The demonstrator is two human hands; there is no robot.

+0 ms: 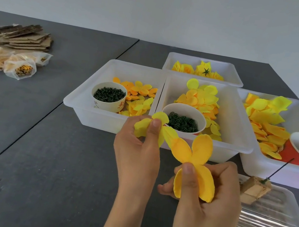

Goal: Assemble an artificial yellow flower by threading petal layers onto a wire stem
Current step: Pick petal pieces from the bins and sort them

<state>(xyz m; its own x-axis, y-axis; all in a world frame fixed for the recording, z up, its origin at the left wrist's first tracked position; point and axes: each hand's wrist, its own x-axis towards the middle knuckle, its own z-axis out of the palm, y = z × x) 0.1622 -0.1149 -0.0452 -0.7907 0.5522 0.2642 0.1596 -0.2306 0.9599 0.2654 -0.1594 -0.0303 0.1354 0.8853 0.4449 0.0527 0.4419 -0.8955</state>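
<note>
petal layers [190, 152] pinched by left hand [138, 151], right hand [209, 190], near tray edge [160, 135].

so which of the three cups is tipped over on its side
The red paper cup in the rightmost tray. It lies tilted with its mouth facing left, while the two white cups stand upright.

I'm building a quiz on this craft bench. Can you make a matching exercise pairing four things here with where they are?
Things:
1. orange petal layer
2. cup of green rings
3. wire stem
4. cardboard stack

Places:
A. far left of the table
B. stuck in a block, right of the hands
C. pinched in the right hand
D. middle white tray

Pairs: 1-C, 2-D, 3-B, 4-A
</note>
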